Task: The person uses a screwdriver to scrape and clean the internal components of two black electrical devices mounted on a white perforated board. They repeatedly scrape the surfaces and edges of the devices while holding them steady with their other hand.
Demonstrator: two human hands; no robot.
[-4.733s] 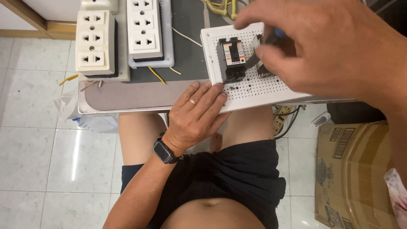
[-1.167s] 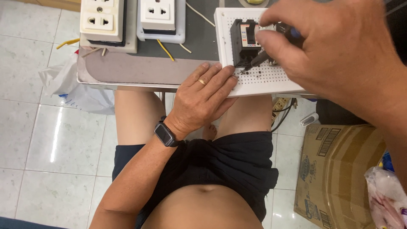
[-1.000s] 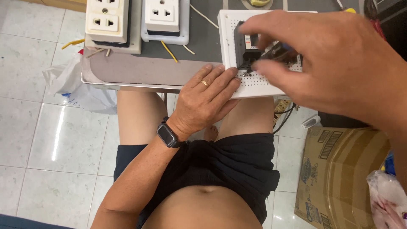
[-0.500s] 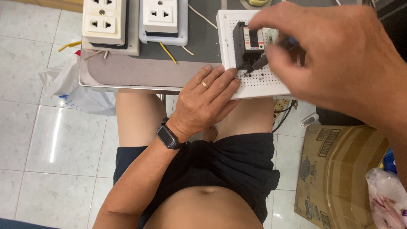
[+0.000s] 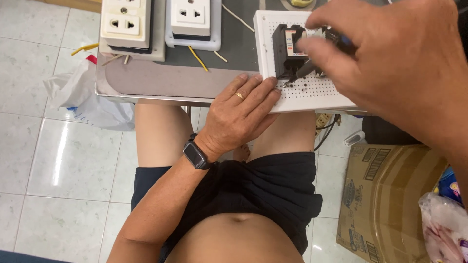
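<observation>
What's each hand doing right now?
Left hand: open, flat, pressing on the white board.
Right hand: closed on a screwdriver, tip by the black breaker.

Pale glossy floor tiles (image 5: 44, 160); grey table (image 5: 161, 80) — cardboard box (image 5: 385, 195) alongside

One head camera looks steeply down, close over table edge (image 5: 161, 95) and lap.

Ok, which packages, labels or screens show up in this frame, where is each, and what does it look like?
Cardboard box: on the floor at lower right, brown, printed panels on its side.
Label: small orange and white strip on the black breaker mounted on the white perforated board.
Smartwatch: on the left wrist, dark rectangular screen, blank.
Plastic bag: white, crumpled, on the floor at left.
</observation>
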